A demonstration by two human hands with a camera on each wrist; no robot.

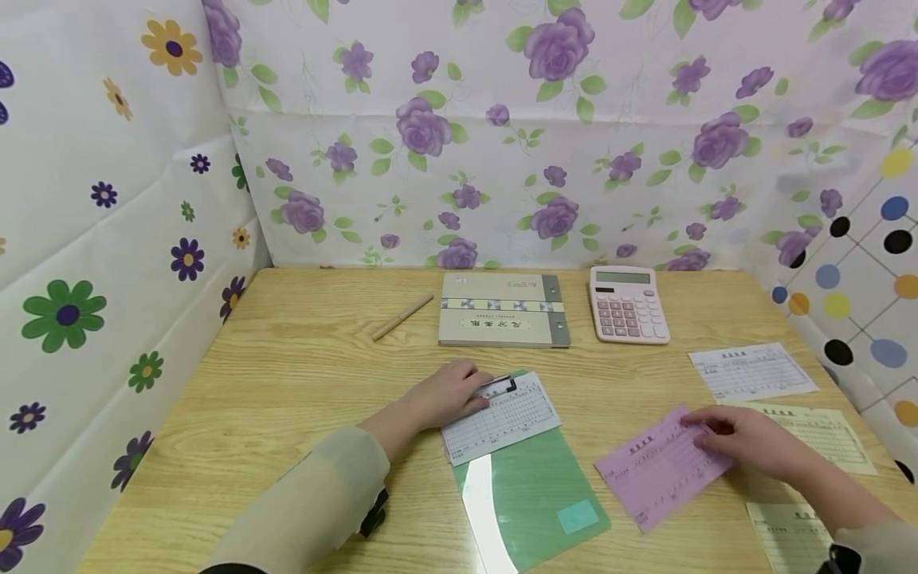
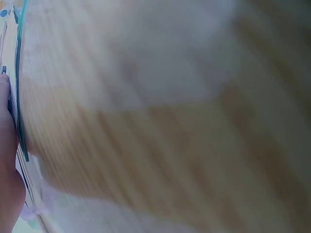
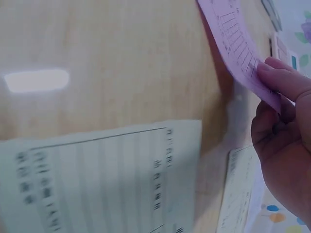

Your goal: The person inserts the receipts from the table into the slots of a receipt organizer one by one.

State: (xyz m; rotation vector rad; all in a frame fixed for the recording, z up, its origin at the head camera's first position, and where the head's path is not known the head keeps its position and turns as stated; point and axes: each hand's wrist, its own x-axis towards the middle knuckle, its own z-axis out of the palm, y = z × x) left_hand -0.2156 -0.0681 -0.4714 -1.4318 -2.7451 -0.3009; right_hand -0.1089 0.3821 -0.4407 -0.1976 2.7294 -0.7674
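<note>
A translucent green clipboard (image 1: 531, 486) lies slanted in front of me, with a white printed form (image 1: 502, 422) under its black clip (image 1: 511, 384). My left hand (image 1: 448, 396) grips the clip end of the clipboard, thumb over the form's upper left corner. In the left wrist view the hand shows only at the left edge, beside the clipboard's thin side. My right hand (image 1: 746, 437) pinches a pink printed slip (image 1: 663, 470) by its right corner, between thumb and fingers. The right wrist view shows that corner of the slip raised off the table.
To the right lie a white slip (image 1: 753, 372) and two pale yellow slips, one upper (image 1: 825, 434) and one lower (image 1: 785, 538). At the back are a brown pen (image 1: 402, 316), a ledger book (image 1: 495, 323) and a pink calculator (image 1: 629, 307). Patterned cloth hangs behind and beside the table.
</note>
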